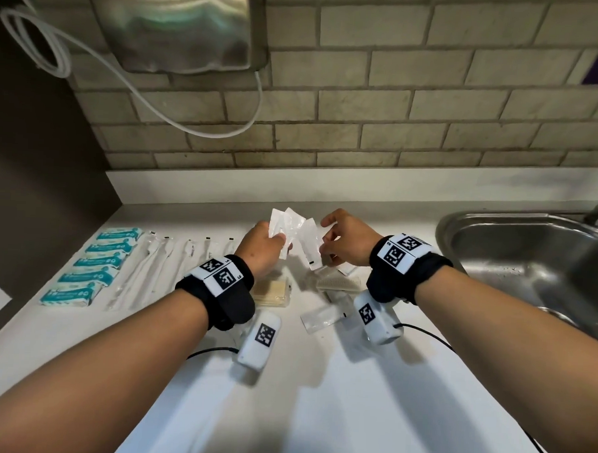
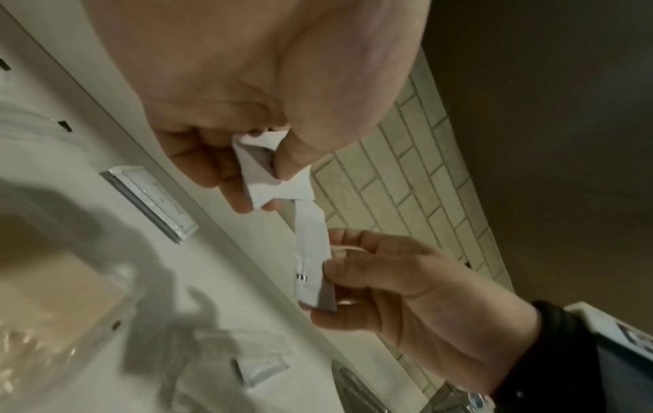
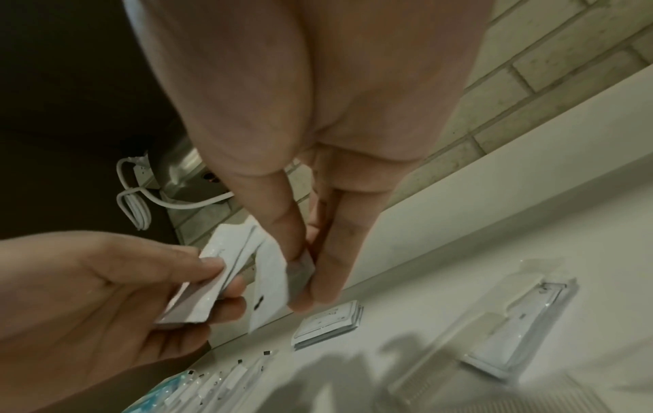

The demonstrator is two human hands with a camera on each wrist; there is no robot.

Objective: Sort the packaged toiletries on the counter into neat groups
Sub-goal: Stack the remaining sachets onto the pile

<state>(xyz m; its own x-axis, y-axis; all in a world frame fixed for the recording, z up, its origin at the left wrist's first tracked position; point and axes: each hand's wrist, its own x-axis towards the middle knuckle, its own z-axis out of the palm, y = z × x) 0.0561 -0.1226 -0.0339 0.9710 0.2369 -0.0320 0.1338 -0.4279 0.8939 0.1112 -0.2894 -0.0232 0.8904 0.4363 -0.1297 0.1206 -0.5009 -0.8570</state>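
Above the white counter (image 1: 318, 381), my left hand (image 1: 273, 240) pinches a fan of small white sachets (image 1: 285, 224) between thumb and fingers. My right hand (image 1: 326, 243) pinches one more white sachet (image 1: 310, 250), which hangs beside the fan and touches it. In the left wrist view the left hand (image 2: 261, 178) grips the folded sachets (image 2: 259, 170), and the right hand (image 2: 323, 279) holds the long sachet (image 2: 312, 251). The right wrist view shows the right hand (image 3: 300, 279) on that sachet (image 3: 270, 282), with the left hand (image 3: 226, 276) and its fan (image 3: 219, 268) alongside.
Teal packets (image 1: 93, 268) lie in a row at the left, with wrapped toothbrushes (image 1: 165, 265) beside them. Bagged combs (image 1: 339, 283) and a clear packet (image 1: 321, 318) lie under my hands. A flat stack of sachets (image 3: 328, 324) sits near the backsplash. The steel sink (image 1: 515, 256) is at the right.
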